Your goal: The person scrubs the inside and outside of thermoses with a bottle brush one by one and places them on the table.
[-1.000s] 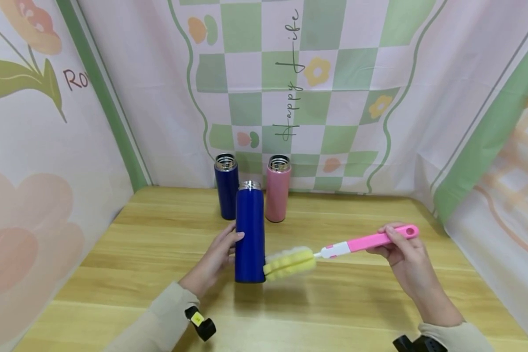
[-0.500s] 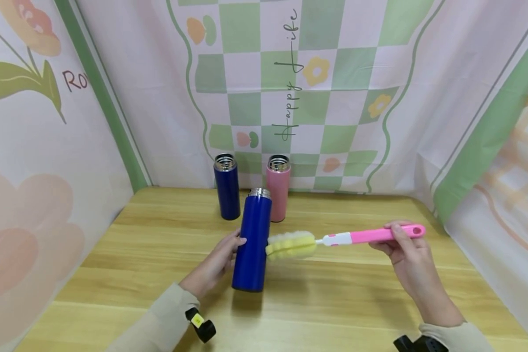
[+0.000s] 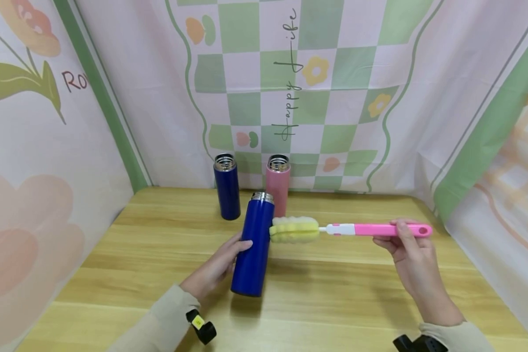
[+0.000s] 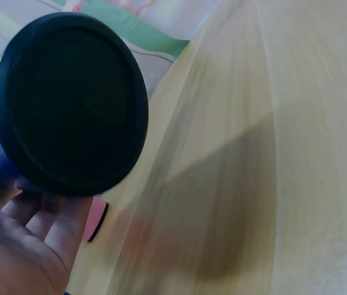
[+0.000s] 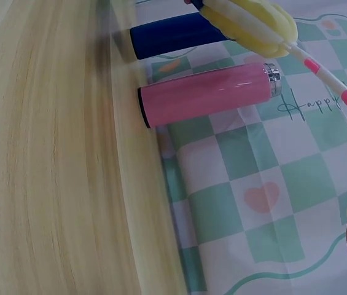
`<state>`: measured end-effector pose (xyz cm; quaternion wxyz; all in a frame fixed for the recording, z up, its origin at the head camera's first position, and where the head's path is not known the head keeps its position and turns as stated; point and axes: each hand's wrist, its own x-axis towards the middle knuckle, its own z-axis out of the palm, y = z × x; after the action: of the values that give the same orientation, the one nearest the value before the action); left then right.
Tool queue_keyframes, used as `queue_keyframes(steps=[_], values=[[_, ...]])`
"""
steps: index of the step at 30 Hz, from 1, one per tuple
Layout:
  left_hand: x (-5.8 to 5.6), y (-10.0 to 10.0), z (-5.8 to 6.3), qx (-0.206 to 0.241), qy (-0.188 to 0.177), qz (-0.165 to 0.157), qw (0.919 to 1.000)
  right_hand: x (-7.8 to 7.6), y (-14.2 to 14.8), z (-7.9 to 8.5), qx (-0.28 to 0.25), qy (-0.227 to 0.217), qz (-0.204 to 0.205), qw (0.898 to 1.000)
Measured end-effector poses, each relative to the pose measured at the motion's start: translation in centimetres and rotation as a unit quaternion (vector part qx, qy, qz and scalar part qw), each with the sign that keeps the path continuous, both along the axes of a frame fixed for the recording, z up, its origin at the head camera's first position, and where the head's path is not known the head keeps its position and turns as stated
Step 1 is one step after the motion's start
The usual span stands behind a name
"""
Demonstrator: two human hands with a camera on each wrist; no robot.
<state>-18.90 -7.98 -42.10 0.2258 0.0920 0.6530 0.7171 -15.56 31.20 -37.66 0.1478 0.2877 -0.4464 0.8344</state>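
Note:
In the head view my left hand point(image 3: 217, 261) grips a blue thermos bottle point(image 3: 255, 244) by its side, its steel mouth uncapped and tilted up to the right. The bottle's dark round base point(image 4: 72, 104) fills much of the left wrist view, above the table. My right hand point(image 3: 418, 266) pinches the pink handle of a bottle brush point(image 3: 378, 230), held about level. The brush's yellow sponge head point(image 3: 295, 230) points left, its tip right beside the bottle's wall, below the mouth; whether they touch I cannot tell.
Behind the held bottle stand a dark blue thermos point(image 3: 227, 188) and a pink thermos point(image 3: 279, 181), both upright and without lids. The held bottle partly covers the pink one. A patterned curtain point(image 3: 317, 107) hangs along the back of the wooden table point(image 3: 334, 303).
The blue bottle has gone from upright to leaning right, slightly lower. The brush has risen along the bottle's side and turned more level, the right hand shifting slightly right.

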Motion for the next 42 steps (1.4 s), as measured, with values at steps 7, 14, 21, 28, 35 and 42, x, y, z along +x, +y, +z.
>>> queue_keyframes(steps=[7,14,21,28,35,42], values=[[0.14,0.32,-0.22,-0.036,-0.013,0.027,0.9989,-0.02,-0.12,0.04,0.029,-0.028,-0.062,0.997],[0.34,0.62,-0.12,-0.070,-0.007,0.035,0.9969,-0.15,-0.38,0.09,-0.011,-0.020,-0.047,0.999],[0.52,0.82,-0.07,-0.068,-0.017,0.042,0.9966,-0.34,-0.41,0.11,-0.030,-0.023,-0.071,0.997],[0.48,0.81,0.05,-0.050,-0.018,0.046,0.9976,-0.31,-0.38,-0.04,-0.038,-0.021,-0.050,0.998],[0.29,0.83,0.04,-0.025,-0.011,0.066,0.9974,-0.22,-0.28,-0.25,-0.006,-0.037,-0.062,0.997],[0.05,0.90,-0.12,-0.018,0.019,0.084,0.9961,-0.27,-0.25,-0.23,-0.018,-0.017,-0.019,1.000]])
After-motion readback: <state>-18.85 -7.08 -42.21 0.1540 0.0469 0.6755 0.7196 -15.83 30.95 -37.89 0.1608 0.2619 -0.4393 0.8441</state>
